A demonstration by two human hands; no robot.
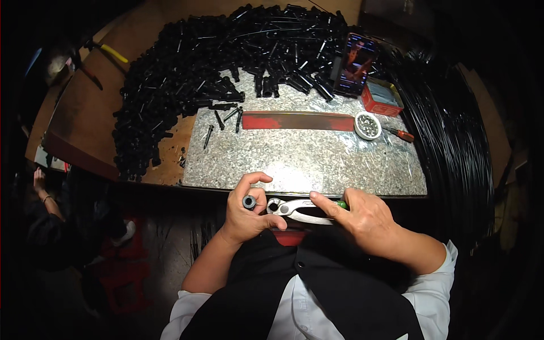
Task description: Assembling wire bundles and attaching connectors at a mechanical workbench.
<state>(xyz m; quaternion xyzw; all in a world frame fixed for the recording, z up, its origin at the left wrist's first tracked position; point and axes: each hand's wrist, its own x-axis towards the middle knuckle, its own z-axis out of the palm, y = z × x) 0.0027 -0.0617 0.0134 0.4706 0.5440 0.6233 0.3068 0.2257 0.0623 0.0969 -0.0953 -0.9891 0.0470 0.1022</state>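
Note:
My left hand [239, 218] is closed around a black tubular part [249, 202], whose round hollow end points up between the fingers. Its thumb and index finger spread apart on either side of the jaws of a pair of silver pincers [300, 210]. My right hand [371, 218] wraps round the pincers' green handle [342, 204], index finger stretched along the upper arm. The pincers' rounded jaws are right beside the tube; whether they grip anything small I cannot tell. Both hands are just off the front edge of a speckled stone slab [272, 153].
A heap of black tubular parts [226, 45] covers the back and left. On the slab lie a red bar [297, 121], a white bowl [368, 126] of small metal bits, a screwdriver [401, 134], a red box [381, 97] and a phone [356, 63]. Black rods [453, 130] stand right; another person's hand [39, 180] shows left.

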